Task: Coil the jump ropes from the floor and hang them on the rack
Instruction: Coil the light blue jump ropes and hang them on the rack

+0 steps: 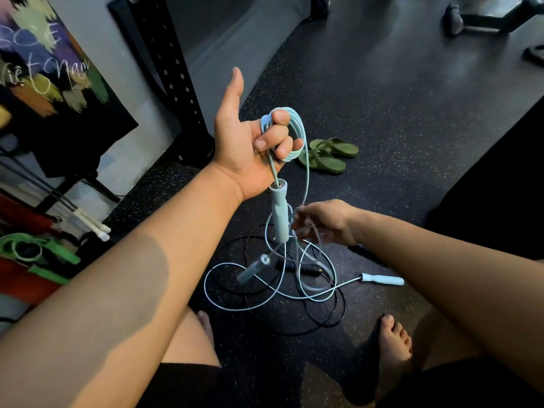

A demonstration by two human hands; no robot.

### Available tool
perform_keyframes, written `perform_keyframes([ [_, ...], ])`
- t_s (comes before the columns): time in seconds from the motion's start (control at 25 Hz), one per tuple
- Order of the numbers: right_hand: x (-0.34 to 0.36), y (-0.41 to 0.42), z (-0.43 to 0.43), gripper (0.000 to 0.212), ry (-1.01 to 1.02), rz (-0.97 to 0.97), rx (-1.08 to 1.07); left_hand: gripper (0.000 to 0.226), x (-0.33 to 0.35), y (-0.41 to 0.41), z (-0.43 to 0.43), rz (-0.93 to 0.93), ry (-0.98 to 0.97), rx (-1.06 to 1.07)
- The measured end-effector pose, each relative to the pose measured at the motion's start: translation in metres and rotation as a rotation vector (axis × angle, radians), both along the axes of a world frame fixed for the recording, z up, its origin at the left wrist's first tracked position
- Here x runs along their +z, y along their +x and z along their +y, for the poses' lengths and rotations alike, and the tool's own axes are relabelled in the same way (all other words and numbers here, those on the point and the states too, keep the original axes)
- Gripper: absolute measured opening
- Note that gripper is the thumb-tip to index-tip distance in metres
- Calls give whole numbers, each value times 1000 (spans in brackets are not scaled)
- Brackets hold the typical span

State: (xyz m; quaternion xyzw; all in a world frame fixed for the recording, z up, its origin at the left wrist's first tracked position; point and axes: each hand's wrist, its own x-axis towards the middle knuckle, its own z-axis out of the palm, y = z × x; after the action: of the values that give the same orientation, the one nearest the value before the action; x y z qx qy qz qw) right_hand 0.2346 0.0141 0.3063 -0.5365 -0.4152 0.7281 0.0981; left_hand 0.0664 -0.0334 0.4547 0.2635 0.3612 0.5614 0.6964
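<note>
Several loops of a light blue jump rope [297,125] are grasped in the left hand [244,142], which is raised above the middle of the floor [382,113]. The fingers are curled round the coil, while the thumb is stretched upward, clear of it. One blue handle [279,213] is hung from the coil on a short length of cord, just below the wrist, and is seen nearly upright.

The right hand [329,222] is held lower, just beside that hanging handle and against the cord strands that run down from the coil. Its fingers are blurred, so it cannot be told whether the cord is pinched or only touched.

The uncoiled remainder of the blue rope is spread in loose loops on the floor below the hands, near the bottom edge. A second blue handle [253,269] is seen there, blurred, among the loops. A paler handle [382,279] is laid flat towards the right, on the end of a pale cord. A black jump rope [323,322] is tangled through the same loops.

A bare foot [394,340] is planted near the tangle. A pair of green sandals [326,156] is set side by side farther out on the floor. The black perforated rack upright [173,69] is placed at the left edge, with a painted banner [44,69] beside it and green bands [38,251] below.
</note>
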Motion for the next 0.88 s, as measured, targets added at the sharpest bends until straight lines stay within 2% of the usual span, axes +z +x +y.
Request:
perform_keyframes([
  [0.12,0,2,6,16,64,-58,-155,77,0,-5,-2,12,-5,7],
  [0.32,-2,9,19,22,-29,-146,-128,78,0,-7,-5,54,-8,-13],
  [0.44,1,13,16,9,-36,-133,-173,78,-1,-7,-7,72,-7,-24],
  [0.56,-5,21,22,20,139,-135,-438,78,1,-8,-7,76,0,-13],
  [0.64,-9,34,29,27,444,-244,-516,78,2,-10,-7,79,1,6],
  [0.68,-10,41,30,36,652,-365,-453,77,2,-11,-7,83,-1,12],
  [0.76,-6,51,30,53,1007,-650,-173,77,2,-11,-7,91,-6,16],
  [0.8,-3,51,26,56,1095,-750,-26,76,2,-11,-7,95,-7,16],
  [0.88,-3,48,21,53,1077,-784,159,76,1,-12,-7,103,-6,15],
])
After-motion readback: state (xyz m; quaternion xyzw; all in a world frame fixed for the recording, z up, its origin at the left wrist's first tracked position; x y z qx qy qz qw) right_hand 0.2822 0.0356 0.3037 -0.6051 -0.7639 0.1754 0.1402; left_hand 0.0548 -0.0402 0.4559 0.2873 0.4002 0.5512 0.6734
